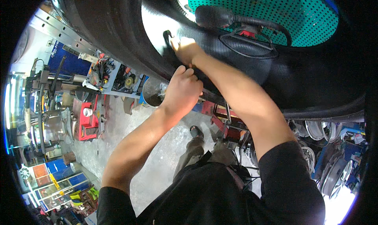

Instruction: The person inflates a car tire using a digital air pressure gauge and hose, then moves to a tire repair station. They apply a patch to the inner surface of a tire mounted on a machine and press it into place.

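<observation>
A large black tyre fills the upper part of the head view, its inner wall brightly lit at one spot. Reaching inside, my right hand is closed, slightly blurred, with its fingertips against the lit lining. Beside them is a dark mark, either a shadow or a small object; I cannot tell which. Just below, my left hand is curled into a fist at the tyre's near edge. Whatever its fingers enclose is hidden. A black work lamp with a ribbed flexible neck rests inside the tyre.
A green perforated panel shows through the tyre's opening. Below stand a grey bucket, a red metal stand and a red tool tray. Several wheel rims lean at the right. My shoe is on the concrete floor.
</observation>
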Available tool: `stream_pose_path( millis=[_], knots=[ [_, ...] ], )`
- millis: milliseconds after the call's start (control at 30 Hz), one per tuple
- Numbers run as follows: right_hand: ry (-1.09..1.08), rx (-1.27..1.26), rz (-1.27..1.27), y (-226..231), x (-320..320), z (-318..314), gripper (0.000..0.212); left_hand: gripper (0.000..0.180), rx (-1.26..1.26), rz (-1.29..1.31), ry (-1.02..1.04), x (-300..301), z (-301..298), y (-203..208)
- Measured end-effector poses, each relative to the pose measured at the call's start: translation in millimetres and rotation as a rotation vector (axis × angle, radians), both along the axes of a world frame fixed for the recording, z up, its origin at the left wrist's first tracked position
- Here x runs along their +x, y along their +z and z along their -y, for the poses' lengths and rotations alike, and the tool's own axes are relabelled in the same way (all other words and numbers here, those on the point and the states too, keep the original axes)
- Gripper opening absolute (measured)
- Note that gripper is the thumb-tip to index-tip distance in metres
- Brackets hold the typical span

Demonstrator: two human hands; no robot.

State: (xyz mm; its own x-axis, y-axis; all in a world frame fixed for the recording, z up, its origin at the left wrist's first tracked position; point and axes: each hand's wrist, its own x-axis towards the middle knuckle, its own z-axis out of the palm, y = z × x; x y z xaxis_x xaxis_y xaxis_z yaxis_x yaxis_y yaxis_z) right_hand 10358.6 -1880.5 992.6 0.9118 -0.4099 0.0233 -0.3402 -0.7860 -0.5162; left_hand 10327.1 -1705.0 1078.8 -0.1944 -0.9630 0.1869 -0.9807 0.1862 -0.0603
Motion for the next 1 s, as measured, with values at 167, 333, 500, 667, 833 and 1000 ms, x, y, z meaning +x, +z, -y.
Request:
stream_pose_path(
  millis=[167, 333, 500, 667, 833, 1000],
  knots=[
    [-0.117, -0.148, 0.313, 3.8, 5.0, -0.3, 0.060, 0.021, -0.016, 0.001, -0.024, 3.3, 1.7, -1.2],
    [-0.048, 0.198, -0.148, -7.2, 9.1, -1.9, 0.050, 0.020, 0.013, -0.014, -0.027, 3.4, 0.4, -1.1],
    [-0.057, 0.270, -0.177, -9.3, 3.7, -0.4, 0.050, 0.012, -0.038, -0.030, -0.034, 2.6, 0.3, -0.9],
    [0.033, -0.202, 0.115, -2.7, -7.0, -0.8, 0.035, 0.011, -0.012, -0.015, -0.032, 2.0, 0.2, -0.1],
    [-0.087, -0.011, 0.151, -5.8, -9.3, -6.0, 0.034, 0.008, -0.030, 0.009, -0.018, 3.6, 0.1, -2.4],
    [-0.134, 0.120, 0.090, -18.6, -10.9, -0.4, 0.032, 0.021, -0.034, -0.054, -0.016, 3.6, -0.4, -4.4]
  ],
)
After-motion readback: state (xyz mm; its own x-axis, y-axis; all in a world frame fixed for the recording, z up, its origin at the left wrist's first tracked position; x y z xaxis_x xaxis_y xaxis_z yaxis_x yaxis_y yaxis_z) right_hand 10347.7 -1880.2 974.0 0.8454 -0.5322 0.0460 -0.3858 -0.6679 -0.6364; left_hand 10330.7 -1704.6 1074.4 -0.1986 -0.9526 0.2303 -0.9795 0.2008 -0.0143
